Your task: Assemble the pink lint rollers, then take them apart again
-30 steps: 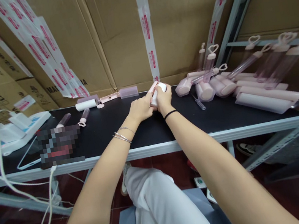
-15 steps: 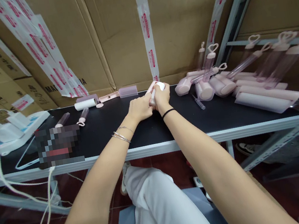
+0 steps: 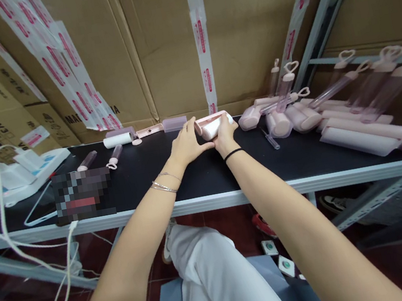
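Observation:
Over the black tabletop my two hands are at a lint roller head: a pink half-shell housing [image 3: 212, 117] with a white paper roll [image 3: 213, 128] lying along it, partly hidden by my fingers. My right hand [image 3: 226, 134] is wrapped round the right part of both. At the left end, my left hand [image 3: 188, 142] touches the housing with its fingertips, thumb stretched out below and apart from the fingers. To the left are another white roll [image 3: 117, 141], a pink strip-like part [image 3: 150, 130] and a translucent mauve cover [image 3: 175, 124].
Several assembled pink lint rollers [image 3: 362, 137] with clear handles crowd the right side beside the metal shelf frame [image 3: 320, 10]. A small clear stick [image 3: 271, 141] lies near them. Loose handles [image 3: 115, 156], a phone [image 3: 39, 205] and a white power strip [image 3: 31, 180] are at left. Cardboard [image 3: 167, 47] stands behind.
My left hand has opened from its grip and slid to the roller head's left end. The housing and white roll now show more between my hands. The view has shifted slightly.

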Motion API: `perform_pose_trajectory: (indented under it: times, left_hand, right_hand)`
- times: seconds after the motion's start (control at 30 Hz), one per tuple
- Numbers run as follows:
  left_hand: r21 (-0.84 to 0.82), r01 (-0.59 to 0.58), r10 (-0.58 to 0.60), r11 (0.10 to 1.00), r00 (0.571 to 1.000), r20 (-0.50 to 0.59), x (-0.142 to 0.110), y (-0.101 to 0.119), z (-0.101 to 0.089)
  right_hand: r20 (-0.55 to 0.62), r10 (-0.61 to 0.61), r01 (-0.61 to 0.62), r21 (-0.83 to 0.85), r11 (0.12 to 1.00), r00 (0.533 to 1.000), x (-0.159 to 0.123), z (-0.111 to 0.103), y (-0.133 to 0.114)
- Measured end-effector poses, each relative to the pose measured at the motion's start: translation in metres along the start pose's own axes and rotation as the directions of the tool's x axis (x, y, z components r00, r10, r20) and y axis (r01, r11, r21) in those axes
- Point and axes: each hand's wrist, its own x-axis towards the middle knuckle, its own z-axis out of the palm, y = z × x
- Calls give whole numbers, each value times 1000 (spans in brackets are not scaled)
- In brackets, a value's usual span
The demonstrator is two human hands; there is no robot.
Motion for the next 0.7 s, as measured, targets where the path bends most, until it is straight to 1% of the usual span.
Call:
perform_pose_trajectory:
  times: [0.07,0.2,0.4,0.53,0.6,0.7]
  left_hand:
    - [-43,36,-36,998,999,-5,1,-4,0]
    - [-66,62,-66,996,996,-59,2,-8,0]
    - [-71,75,-79,995,995,-54,2,-8,-1]
    - [-60,85,-88,995,995,-49,1,-9,-2]
    - [-54,99,-100,994,995,-11,2,-10,-1]
    - [-6,117,-116,993,987,113,5,-15,-1]
  right_hand:
    - [29,30,-30,28,999,999,-3,2,3]
    - [70,65,-70,57,996,995,-4,4,6]
    - [83,37,-40,32,999,996,-1,3,9]
    - [132,11,-8,-24,1000,991,2,3,12]
    - [136,2,4,-43,999,991,3,2,13]
    - [116,-5,13,-69,998,993,2,1,12]
